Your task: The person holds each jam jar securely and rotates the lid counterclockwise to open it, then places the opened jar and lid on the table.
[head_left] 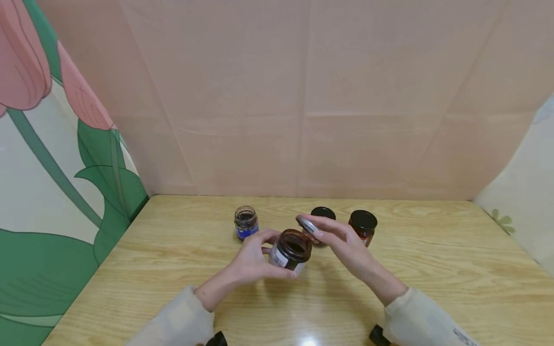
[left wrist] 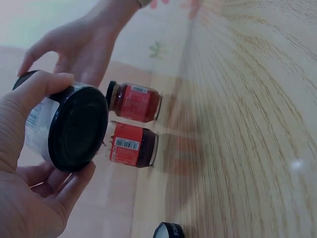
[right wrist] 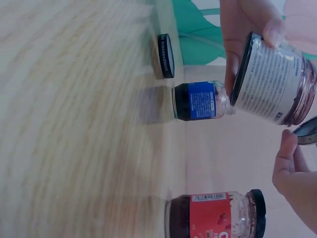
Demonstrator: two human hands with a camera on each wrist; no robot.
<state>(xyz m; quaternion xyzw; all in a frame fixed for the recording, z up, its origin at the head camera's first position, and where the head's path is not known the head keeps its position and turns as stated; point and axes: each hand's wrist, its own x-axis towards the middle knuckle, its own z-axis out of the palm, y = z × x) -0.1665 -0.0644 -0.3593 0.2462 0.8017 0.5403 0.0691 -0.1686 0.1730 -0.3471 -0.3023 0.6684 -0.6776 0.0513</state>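
Held jar [head_left: 286, 255]: glossy glass
Lid [head_left: 307, 225]: shiny, metallic-looking
Worktop [head_left: 173, 269]: glossy wood grain
Blue-labelled jar [head_left: 246, 226] toward worktop's far edge: smooth, clear glass
Sleeve [head_left: 182, 322]: matt cloth

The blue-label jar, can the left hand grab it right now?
Probably not right now: the left hand is busy holding the white-label jar. The blue-label jar stands just beyond that hand, and I see nothing else blocking it, so freeing the grip should be enough.

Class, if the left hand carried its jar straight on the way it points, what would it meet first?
Likely the lid in the right hand, near the mouth of the held jar; depth is unclear.
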